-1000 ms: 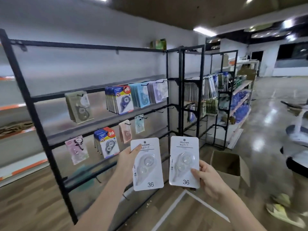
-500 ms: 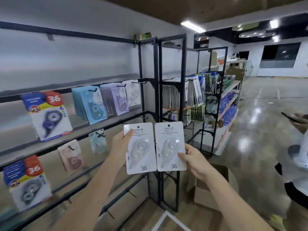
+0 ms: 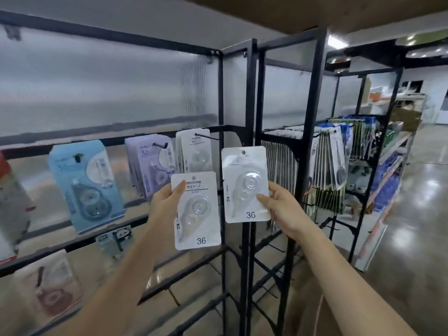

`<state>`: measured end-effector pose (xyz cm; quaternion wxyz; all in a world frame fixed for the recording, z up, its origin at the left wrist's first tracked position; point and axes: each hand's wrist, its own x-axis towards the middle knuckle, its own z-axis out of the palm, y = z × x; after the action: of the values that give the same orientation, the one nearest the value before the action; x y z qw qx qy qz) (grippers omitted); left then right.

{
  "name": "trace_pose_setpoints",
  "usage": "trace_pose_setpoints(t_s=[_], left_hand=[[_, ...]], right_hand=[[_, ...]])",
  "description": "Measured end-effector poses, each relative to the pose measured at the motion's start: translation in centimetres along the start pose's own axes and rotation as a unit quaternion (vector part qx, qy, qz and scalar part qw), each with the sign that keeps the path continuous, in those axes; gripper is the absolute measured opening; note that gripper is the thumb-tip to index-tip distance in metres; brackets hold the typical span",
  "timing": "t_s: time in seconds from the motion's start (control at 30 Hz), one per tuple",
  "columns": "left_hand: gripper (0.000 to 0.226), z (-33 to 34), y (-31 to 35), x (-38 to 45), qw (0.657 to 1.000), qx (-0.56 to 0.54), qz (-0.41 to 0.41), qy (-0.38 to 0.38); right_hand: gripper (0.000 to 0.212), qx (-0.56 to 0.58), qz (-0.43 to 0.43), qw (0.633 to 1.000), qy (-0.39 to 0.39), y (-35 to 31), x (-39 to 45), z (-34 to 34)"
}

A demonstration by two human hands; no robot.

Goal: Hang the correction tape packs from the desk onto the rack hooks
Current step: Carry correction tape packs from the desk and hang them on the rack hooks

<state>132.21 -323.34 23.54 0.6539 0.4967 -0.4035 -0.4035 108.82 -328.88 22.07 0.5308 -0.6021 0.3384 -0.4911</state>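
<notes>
- The left hand (image 3: pixel 164 204) pinches a white correction tape pack (image 3: pixel 196 210) by its left edge, thumb across the upper left corner of the card and the other fingers hidden behind it
- That left pack stands upright in the air in front of the rack, its printed "36" near the bottom edge and its hang hole at the top centre
- The right hand (image 3: pixel 282 209) holds a second white pack (image 3: pixel 245 184) by its right edge, thumb pressed on the clear blister and the fingers curled behind the card
- The right pack is held higher than the left one, just beside it, and tilts slightly; its hang hole sits at the top, below and a little to the right of the hook tip
- A black rack hook (image 3: pixel 206 137) juts out from the upper crossbar of the black rack frame (image 3: pixel 249 166), and a stack of matching white packs (image 3: pixel 194 149) already hangs on it, just above the left pack
- Neither held pack touches the hook
- To the left on the same bar hang purple packs (image 3: pixel 150 166) and, further left, blue packs (image 3: pixel 84 185)
- On the lower bar a small pale green pack (image 3: pixel 114 241) and a blurred pink pack (image 3: pixel 51 287) hang
- Behind the frame to the right, a second rack carries many hanging card packs (image 3: pixel 322 161)
- A glossy floor (image 3: pixel 417 214) reflects the ceiling lights at far right
</notes>
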Motion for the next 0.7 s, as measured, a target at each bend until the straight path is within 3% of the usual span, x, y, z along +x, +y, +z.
trace_pose_setpoints(t_s=[0.2,0.5,0.7], left_hand=[[0.019,1.3,-0.9,4.0,0.993,0.059,0.042,0.090],[0.015,1.9,-2.2,3.4,0.980,0.027,0.059,0.186],[0.015,1.7,-2.4,1.7,0.960,0.017,0.077,0.268]], right_hand=[[0.031,0.001,-0.012,0.997,-0.072,-0.6,7.2,-0.4],[0.025,0.047,0.001,0.981,-0.190,0.7,11.0,-0.1],[0.021,0.016,0.015,0.982,-0.189,1.0,15.0,1.4]])
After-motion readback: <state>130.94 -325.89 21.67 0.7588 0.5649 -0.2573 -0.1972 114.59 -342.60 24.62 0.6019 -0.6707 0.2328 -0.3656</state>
